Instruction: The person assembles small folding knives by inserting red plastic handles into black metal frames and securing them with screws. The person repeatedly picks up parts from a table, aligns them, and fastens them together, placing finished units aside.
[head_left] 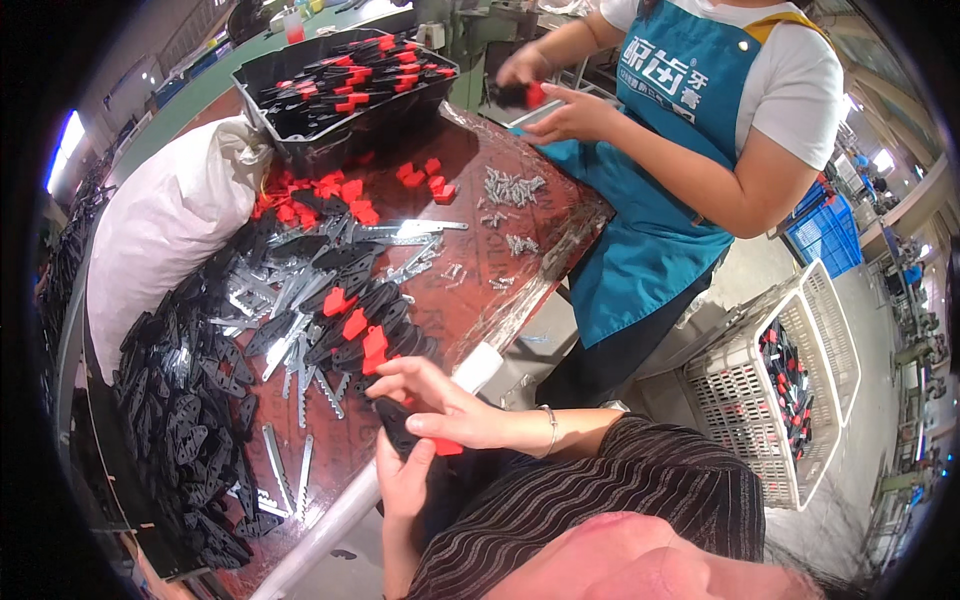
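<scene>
Just off the table's near edge, a black plastic handle piece [395, 425] is between my hands, with a red part [441, 446] showing under the fingers. My left hand [404, 482] grips it from below, thumb up along its side. My right hand [452, 408] closes over its upper side, a thin bracelet on the wrist. Its fingertips are close to a row of black handles topped with red plastic parts [355, 324] on the table. Beyond them are loose serrated metal blades [300, 330] and a heap of black handle shells [185, 430].
A black bin [350, 135] of assembled black-and-red pieces stands at the back beside a white sack [165, 225]. Red parts [320, 195] and small metal pins [512, 187] lie on the red-brown tabletop [440, 310]. A co-worker in a teal apron [650, 200] handles a piece opposite. White crates [735, 400] stand right.
</scene>
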